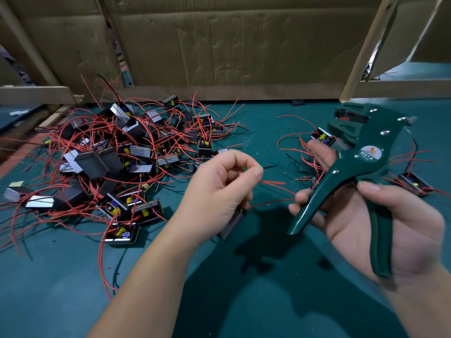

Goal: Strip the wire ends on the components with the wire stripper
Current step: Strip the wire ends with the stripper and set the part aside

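My right hand grips a dark green wire stripper, jaws pointing up and away, handles spread apart. My left hand is curled around a small black boxed component that hangs below the palm; its red wire runs right toward the stripper's lower handle. A big heap of similar components with red and black wires lies to the left on the green table. A few more components lie to the right, behind the stripper.
Cardboard sheets stand along the back of the table, with wooden strips leaning between them. Short bits of red insulation are scattered on the green surface between my hands.
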The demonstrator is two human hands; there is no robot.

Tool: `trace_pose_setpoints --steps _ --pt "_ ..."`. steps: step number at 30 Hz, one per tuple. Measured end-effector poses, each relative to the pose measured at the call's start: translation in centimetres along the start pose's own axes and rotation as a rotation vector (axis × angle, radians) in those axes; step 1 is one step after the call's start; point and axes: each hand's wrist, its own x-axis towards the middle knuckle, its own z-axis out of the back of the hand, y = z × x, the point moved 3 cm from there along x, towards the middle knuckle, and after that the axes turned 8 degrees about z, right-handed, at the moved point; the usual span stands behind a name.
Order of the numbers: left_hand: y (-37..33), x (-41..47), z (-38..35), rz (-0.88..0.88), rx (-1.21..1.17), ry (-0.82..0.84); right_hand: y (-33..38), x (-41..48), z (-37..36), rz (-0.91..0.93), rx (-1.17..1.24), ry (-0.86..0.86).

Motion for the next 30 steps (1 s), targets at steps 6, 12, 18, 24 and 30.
trace_pose_setpoints --steps 6,12,18,24,30 --pt "-0.7 0.1 1.6 -0.053 -0.132 -0.033 -0.9 0.2 0.5 -0.169 -0.071 -0.045" --pt "-0.4 0.1 2.1 -0.009 -0.127 -0.125 -2.3 -0.3 -0.6 -0.414 0.041 0.195" --pt "-0.3 0.2 2.3 -0.014 -0.075 -0.188 -2.4 -0.9 -1.1 -0.460 0.041 0.316" --pt "0.3 0.4 2.0 0.012 -0.019 -0.173 -2.9 -1.3 -0.8 -0.421 -0.066 0.052" --pt "0.4 0.6 2.1 0.004 -0.056 -0.209 -2.8 -0.8 -0.6 -0.356 0.073 0.059"
